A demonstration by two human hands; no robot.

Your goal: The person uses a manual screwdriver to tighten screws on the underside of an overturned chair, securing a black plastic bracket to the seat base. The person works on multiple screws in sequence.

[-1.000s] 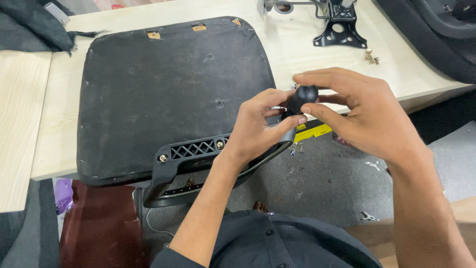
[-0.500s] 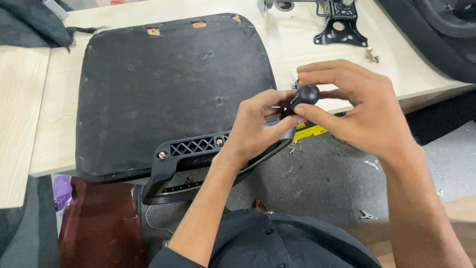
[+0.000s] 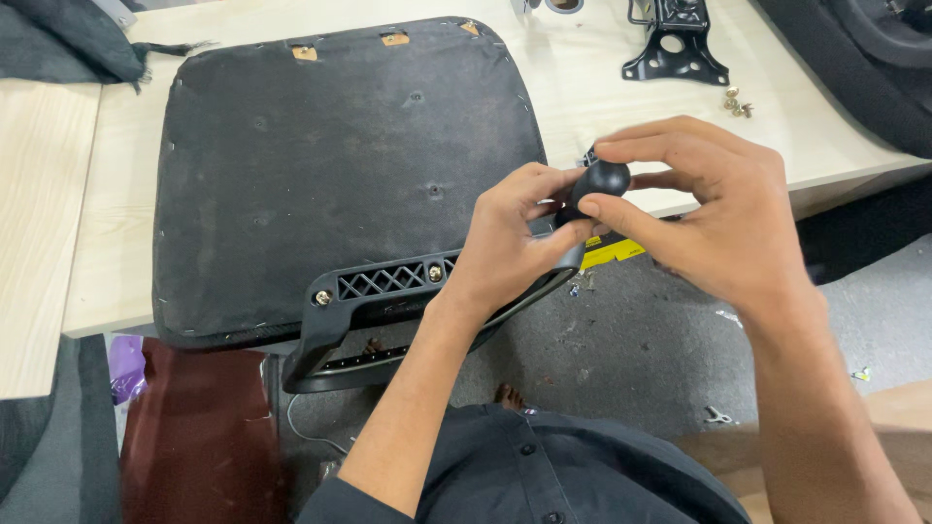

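— Pale wooden workbench (image 3: 602,87), grey floor below. What's on it?

— An upturned chair seat (image 3: 340,175), black underside showing. At its front right corner, both hands meet on a round black knob (image 3: 604,179).

— Gripped?

— Right hand (image 3: 714,218) pinches it, thumb and fingertips clenched around it. Left hand (image 3: 515,243) closes on the part just beneath.

— Anything beyond?

— A black armrest bracket (image 3: 383,291) screwed to the seat's front edge; a metal plate (image 3: 675,49) and loose screws (image 3: 736,102) past its far right.

Single head view: your camera is looking steeply down from above, facing forward over the table (image 3: 602,87), sitting close to your hands (image 3: 621,218), floor showing below the edge.
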